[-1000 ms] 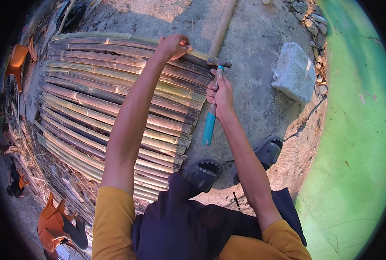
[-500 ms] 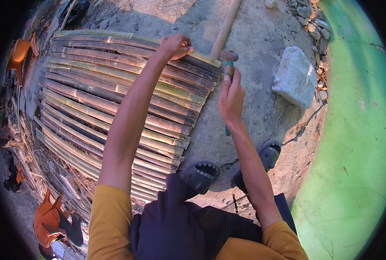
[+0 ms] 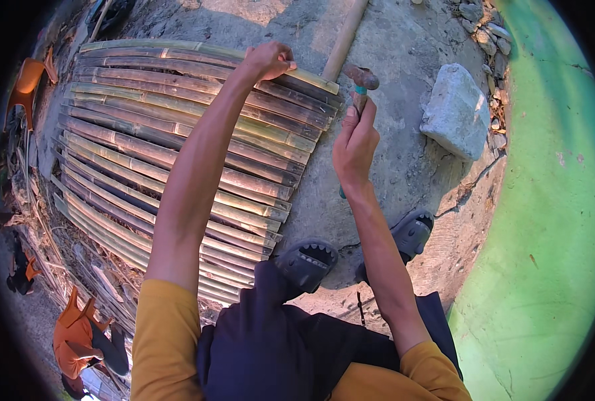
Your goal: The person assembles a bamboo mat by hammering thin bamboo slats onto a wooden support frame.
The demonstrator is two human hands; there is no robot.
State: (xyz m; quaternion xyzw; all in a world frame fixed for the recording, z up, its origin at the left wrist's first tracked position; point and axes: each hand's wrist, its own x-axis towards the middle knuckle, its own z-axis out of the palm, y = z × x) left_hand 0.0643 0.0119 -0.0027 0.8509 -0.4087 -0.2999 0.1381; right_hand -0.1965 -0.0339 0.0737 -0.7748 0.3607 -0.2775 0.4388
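A panel of split bamboo slats (image 3: 120, 137) lies on the ground ahead of me and to the left. My left hand (image 3: 271, 61) rests at its far edge, over the outermost bamboo strip (image 3: 316, 79) near the right end. Its thumb and fingers are pinched together; anything between them is too small to make out. In my right hand (image 3: 356, 144) is a hammer (image 3: 362, 78), gripped by its green-and-brown handle. The rusty hammer head is up beyond my fist, just right of the panel's corner and apart from the bamboo.
A wooden pole (image 3: 345, 41) extends away beyond the panel's corner. To the right sit a pale stone block (image 3: 454, 112), rubble (image 3: 486, 41) and a green surface (image 3: 545, 200). My dark sandals (image 3: 305, 265) are below. Leftward are an orange chair (image 3: 30, 75) and another person (image 3: 77, 341).
My right hand has lifted the hammer slightly, and its head now looks larger and tilted farther right. The left hand keeps its pinch at the same strip.
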